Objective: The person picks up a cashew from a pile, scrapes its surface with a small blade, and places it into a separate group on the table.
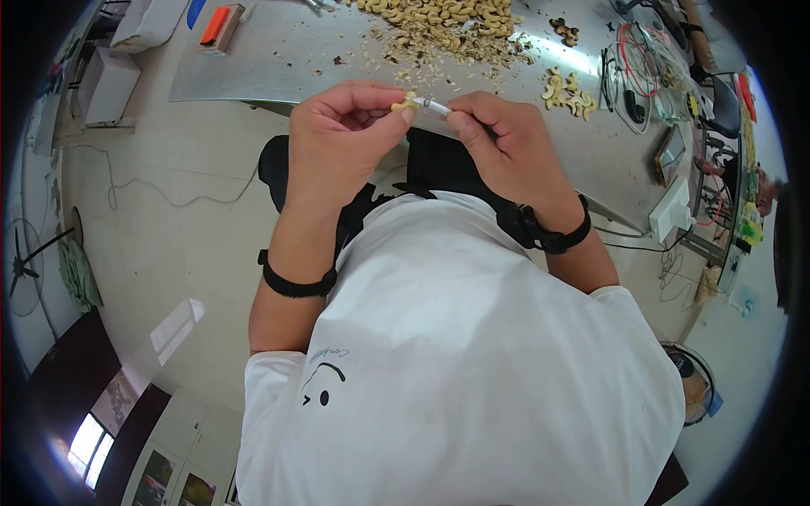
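My left hand (342, 139) pinches a pale cashew (400, 105) between thumb and fingertips, just over the near edge of the metal table (278, 55). In my right hand (510, 148) is a slim white-handled tool (435, 107), gripped between thumb and forefinger. Its tip points left and meets the cashew, or comes very close to it; the tip itself is too small to make out. Beyond my hands lies a large pile of cashews (451, 12), with skin flakes and broken bits (447, 52) scattered on the near side.
Right of the flakes sits a small group of cashews (570, 94); dark pieces (564, 32) lie farther back. Tangled cables (645, 72), a dark framed device (669, 155) and a white power strip (672, 207) occupy the right side. An orange-topped block (221, 29) rests at the far left.
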### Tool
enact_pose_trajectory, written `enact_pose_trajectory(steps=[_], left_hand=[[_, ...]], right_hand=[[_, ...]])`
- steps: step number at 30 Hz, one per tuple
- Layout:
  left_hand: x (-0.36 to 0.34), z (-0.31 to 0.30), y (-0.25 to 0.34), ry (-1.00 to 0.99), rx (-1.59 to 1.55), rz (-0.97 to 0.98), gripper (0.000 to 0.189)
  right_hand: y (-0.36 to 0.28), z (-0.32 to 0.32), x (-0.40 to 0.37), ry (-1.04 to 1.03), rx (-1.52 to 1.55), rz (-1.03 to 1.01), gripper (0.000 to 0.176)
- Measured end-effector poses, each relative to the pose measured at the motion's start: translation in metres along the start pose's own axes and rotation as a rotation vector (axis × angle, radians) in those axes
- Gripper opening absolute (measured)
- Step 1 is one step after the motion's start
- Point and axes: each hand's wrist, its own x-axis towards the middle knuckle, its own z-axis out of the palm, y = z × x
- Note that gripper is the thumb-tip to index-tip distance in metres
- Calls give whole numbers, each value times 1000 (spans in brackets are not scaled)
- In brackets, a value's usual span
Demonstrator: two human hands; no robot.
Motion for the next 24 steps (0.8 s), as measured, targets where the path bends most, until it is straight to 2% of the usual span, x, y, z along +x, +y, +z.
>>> enact_pose_trajectory(steps=[4, 10, 13, 18, 24], left_hand=[[-2, 0, 2, -3, 39, 62, 15], [-3, -2, 5, 16, 71, 12, 18], [-2, 0, 1, -4, -4, 86, 15], [-1, -5, -5, -68, -123, 92, 17], [-2, -7, -9, -138, -190, 133, 20]], right_hand=[[5, 2, 0, 37, -35, 72, 10], [2, 2, -1, -14, 47, 78, 12], [3, 3, 0, -20, 18, 75, 12], [0, 4, 1, 6, 23, 47, 13], [1, 4, -2, -29, 72, 119, 13]])
